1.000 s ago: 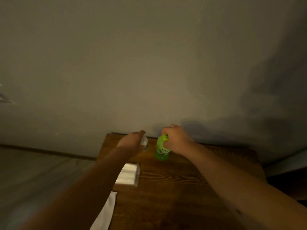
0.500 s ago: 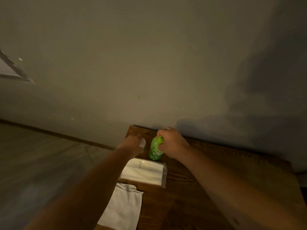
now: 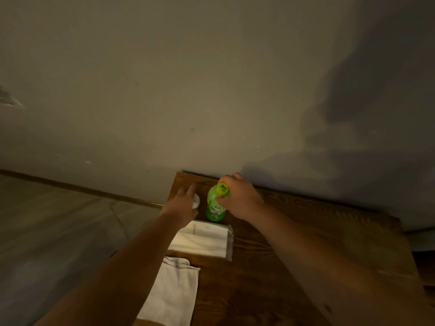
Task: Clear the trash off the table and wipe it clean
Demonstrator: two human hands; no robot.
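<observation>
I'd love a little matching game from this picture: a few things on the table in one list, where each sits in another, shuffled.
Things:
1. bottle
2. cloth
3. tissue pack
4. white object

Places:
A. hanging over the table's near left edge
B. gripped near the cap by the right hand
C. under the left hand, back left corner
D. flat between bottle and cloth

Pairs: 1-B, 2-A, 3-D, 4-C

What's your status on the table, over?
Right hand grips green bottle at neck. Left hand on small white object, grip unclear. Tissue pack and cloth near table edge.
</observation>
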